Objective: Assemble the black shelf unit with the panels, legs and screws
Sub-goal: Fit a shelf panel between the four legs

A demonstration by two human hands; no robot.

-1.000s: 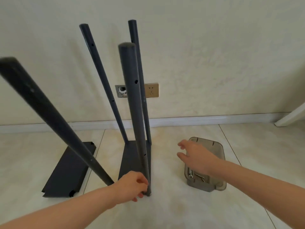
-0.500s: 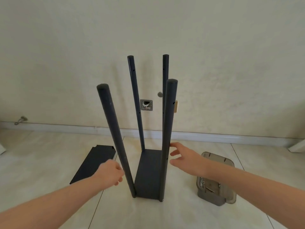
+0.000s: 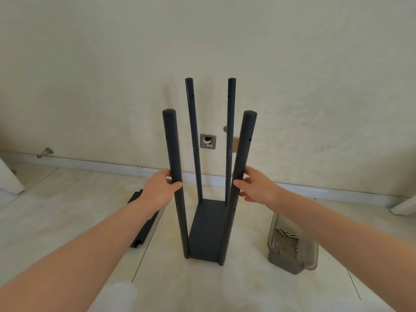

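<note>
The left hand [image 3: 161,190] wraps round the near-left leg [image 3: 176,176] and the right hand [image 3: 256,188] curls round the near-right leg [image 3: 238,176], both rising from the bottom panel [image 3: 207,230] on the tiled floor [image 3: 67,210] — an uneven pull could splay them, strain the joints, or tip everything over.

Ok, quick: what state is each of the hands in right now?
Left hand: grips the front left leg.
Right hand: fingers and thumb curled round the front right leg.
</note>
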